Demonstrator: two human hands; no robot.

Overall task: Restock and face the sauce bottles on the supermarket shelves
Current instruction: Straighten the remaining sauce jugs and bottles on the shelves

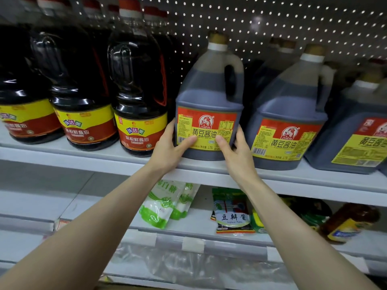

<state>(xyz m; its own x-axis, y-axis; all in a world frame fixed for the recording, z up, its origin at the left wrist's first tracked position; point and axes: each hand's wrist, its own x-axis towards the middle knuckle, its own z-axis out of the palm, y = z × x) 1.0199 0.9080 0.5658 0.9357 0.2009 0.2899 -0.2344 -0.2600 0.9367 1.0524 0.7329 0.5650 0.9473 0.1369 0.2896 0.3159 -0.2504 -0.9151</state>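
Note:
A grey soy sauce jug [209, 97] with a red and yellow label stands upright at the front edge of the white upper shelf [109, 162]. My left hand [169, 147] grips its lower left side, thumb on the label. My right hand [236, 151] grips its lower right side, thumb also on the label. Two more jugs of the same kind, one [287, 114] close by and one [356, 130] at the far right, stand to its right. Dark round sauce bottles [138, 95] with yellow and red labels fill the shelf to the left.
A white pegboard [272, 24] backs the shelf. On the lower shelf [100, 208] lie green and white pouches [161, 204], a bean paste packet [232, 214] and a brown bottle [347, 222] on its side. Price strips [188, 243] run along that shelf's edge.

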